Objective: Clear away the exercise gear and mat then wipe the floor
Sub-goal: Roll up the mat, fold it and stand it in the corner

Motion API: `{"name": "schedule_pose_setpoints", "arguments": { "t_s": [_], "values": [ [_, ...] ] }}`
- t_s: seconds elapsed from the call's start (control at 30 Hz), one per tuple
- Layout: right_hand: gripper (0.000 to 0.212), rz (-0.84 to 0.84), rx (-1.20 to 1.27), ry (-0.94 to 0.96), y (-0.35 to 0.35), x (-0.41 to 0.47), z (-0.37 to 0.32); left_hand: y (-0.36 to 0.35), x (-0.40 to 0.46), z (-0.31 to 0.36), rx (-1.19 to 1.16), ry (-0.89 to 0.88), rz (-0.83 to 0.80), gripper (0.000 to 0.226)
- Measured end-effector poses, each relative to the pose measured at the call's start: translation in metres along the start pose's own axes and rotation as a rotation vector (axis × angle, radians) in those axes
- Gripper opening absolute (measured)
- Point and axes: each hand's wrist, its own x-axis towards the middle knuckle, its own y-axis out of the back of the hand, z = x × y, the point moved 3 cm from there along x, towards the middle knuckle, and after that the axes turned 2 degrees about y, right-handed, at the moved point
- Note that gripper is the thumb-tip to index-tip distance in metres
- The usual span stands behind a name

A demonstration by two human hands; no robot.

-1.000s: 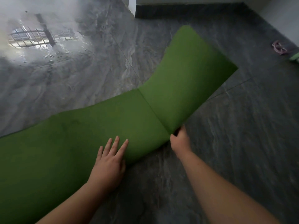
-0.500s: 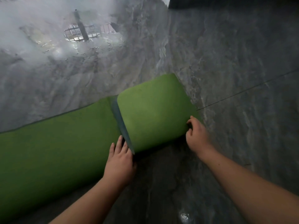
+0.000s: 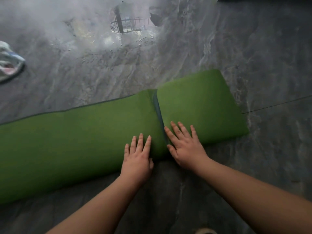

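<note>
A long green exercise mat (image 3: 76, 137) lies across the grey floor from the left edge to right of centre. Its right end is folded back over itself into a flat panel (image 3: 199, 105), and a dark blue-grey underside strip shows along the fold's edge. My left hand (image 3: 137, 157) lies flat, fingers apart, on the single layer just left of that edge. My right hand (image 3: 184, 145) presses flat on the folded panel, fingers spread, right beside the edge. Neither hand grips anything.
The floor (image 3: 270, 68) is glossy grey marbled tile and reflects a bright window at the top centre. A crumpled light cloth or bag (image 3: 9, 62) lies at the far left edge. A pale object's tip (image 3: 205, 231) shows at the bottom edge.
The right end of the mat, held up a second ago, now lies folded flat. My right hand let go of the edge and moved onto the folded panel; my left hand stayed on the mat.
</note>
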Motion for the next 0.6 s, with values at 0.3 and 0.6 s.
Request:
{"name": "schedule_pose_setpoints", "arguments": {
  "t_s": [0.3, 0.6],
  "values": [
    [0.074, -0.071, -0.053, 0.037, -0.045, -0.004, -0.001, -0.022, 0.004, -0.005, 0.067, -0.041, -0.040, 0.072],
    [0.070, -0.011, -0.075, 0.015, -0.048, -0.003, -0.004, -0.035, 0.003, -0.010, 0.099, -0.045, 0.015, 0.064]
  ]
}}
